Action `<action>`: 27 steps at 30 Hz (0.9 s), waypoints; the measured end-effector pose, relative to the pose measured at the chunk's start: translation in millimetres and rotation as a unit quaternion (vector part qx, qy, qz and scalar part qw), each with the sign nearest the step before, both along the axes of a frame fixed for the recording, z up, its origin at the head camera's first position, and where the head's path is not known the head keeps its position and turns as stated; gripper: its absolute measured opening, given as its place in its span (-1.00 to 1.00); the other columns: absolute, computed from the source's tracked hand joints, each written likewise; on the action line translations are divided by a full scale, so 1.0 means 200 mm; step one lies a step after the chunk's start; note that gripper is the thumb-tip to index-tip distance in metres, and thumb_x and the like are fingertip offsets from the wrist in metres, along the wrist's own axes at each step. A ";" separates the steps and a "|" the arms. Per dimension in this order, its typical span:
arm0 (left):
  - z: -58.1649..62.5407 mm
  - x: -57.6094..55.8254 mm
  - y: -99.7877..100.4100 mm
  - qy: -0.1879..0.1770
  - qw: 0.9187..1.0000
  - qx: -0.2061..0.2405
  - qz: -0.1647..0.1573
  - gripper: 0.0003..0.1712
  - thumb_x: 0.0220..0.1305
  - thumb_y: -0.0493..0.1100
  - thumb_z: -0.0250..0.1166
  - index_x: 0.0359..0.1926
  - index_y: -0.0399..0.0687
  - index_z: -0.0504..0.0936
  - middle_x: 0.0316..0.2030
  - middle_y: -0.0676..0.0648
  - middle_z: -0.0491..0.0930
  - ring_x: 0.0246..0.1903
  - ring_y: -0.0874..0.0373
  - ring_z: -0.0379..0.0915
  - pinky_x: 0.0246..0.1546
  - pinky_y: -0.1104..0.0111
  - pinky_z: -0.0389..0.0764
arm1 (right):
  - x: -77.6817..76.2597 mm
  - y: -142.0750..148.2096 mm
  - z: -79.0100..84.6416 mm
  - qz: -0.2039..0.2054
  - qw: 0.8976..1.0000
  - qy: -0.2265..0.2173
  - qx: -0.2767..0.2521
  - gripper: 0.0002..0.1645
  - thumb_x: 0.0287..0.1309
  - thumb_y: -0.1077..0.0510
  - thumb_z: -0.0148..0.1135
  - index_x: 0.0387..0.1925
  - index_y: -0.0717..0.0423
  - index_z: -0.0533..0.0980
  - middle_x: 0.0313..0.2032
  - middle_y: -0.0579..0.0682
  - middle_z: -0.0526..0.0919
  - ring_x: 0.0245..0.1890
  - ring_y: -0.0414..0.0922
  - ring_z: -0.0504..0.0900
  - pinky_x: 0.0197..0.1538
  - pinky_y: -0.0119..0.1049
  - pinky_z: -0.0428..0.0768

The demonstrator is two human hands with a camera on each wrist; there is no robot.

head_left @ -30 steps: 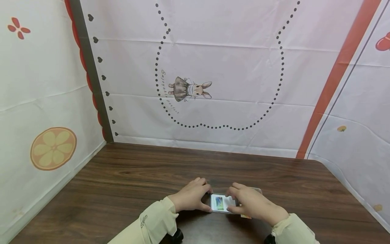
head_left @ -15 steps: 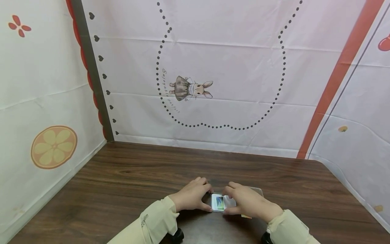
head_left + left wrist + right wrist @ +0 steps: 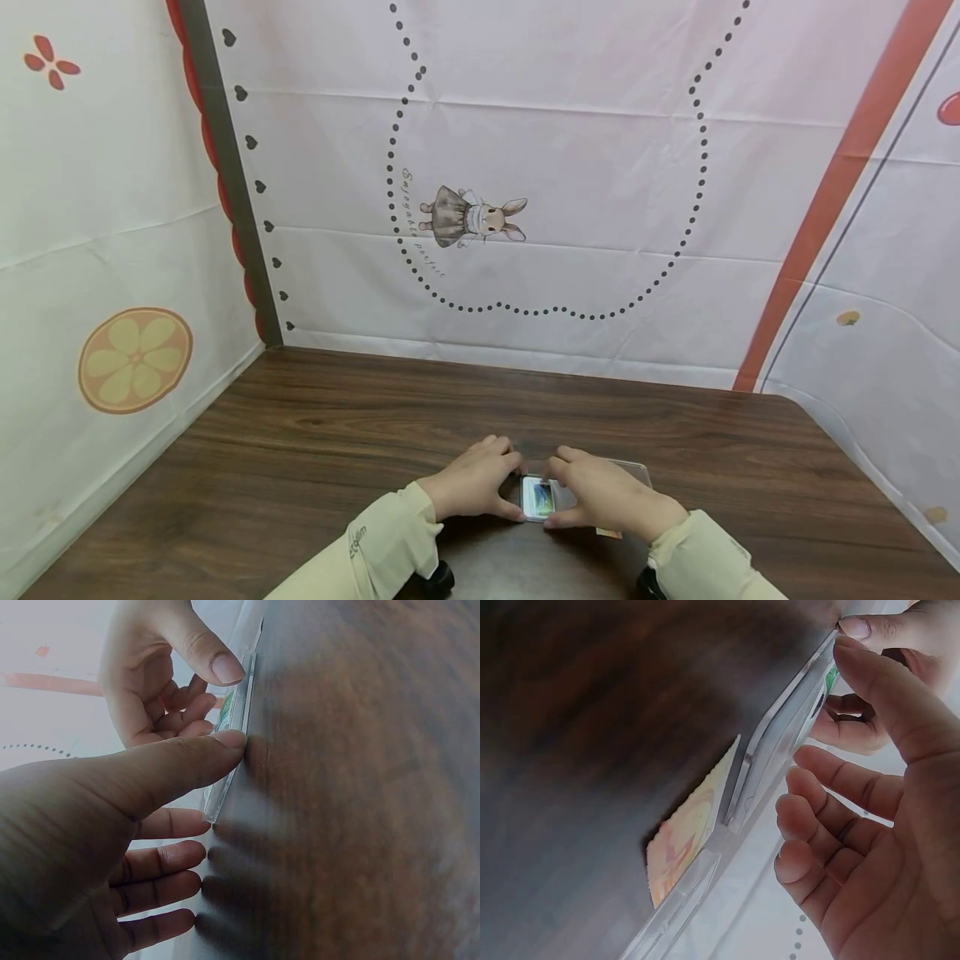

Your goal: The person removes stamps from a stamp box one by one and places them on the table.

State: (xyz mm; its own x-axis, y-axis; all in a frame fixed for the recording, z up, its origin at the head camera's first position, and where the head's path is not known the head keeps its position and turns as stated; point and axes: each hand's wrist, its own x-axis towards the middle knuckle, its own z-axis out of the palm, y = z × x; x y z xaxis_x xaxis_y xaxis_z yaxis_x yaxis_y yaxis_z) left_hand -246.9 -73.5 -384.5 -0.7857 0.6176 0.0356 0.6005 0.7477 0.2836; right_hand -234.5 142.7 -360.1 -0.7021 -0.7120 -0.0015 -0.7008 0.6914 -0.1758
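Currently our left hand (image 3: pixel 474 481) pinches a clear case (image 3: pixel 538 498), well inside the counter's far edge (image 3: pixel 480 375); right hand (image 3: pixel 609 493) touches it, pinch unclear.

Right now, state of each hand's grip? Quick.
Left hand: closed, holding one end of the flat clear-edged piece.
Right hand: fingers curled, thumb at the same piece's edge; whether it actually pinches can't be told.

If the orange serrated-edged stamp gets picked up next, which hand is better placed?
Probably the right hand: the stamp lies close to it, while the left hand is farther off, holding the clear case at its left end. The right is also at the case, though.
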 end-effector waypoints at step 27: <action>-0.01 -0.01 0.00 0.000 1.000 -0.002 -0.002 -0.43 -0.01 0.22 0.45 -0.02 0.10 0.58 -0.11 0.13 0.44 -0.14 0.30 0.28 -0.06 0.42 0.40 | -0.02 -0.01 -0.02 -0.005 1.000 -0.012 -0.001 -0.49 0.03 -0.22 0.36 -0.14 0.03 0.52 -0.24 -0.16 0.49 -0.33 -0.35 0.49 -0.31 -0.43 0.52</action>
State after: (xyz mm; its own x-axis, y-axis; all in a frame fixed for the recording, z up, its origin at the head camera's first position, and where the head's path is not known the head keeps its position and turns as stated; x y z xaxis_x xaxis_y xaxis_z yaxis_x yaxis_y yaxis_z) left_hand -248.8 -73.3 -385.9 -0.7831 0.6211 0.0324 0.6035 0.7463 0.2809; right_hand -237.9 141.0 -363.4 -0.7092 -0.7048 -0.0181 -0.6891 0.6984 -0.1936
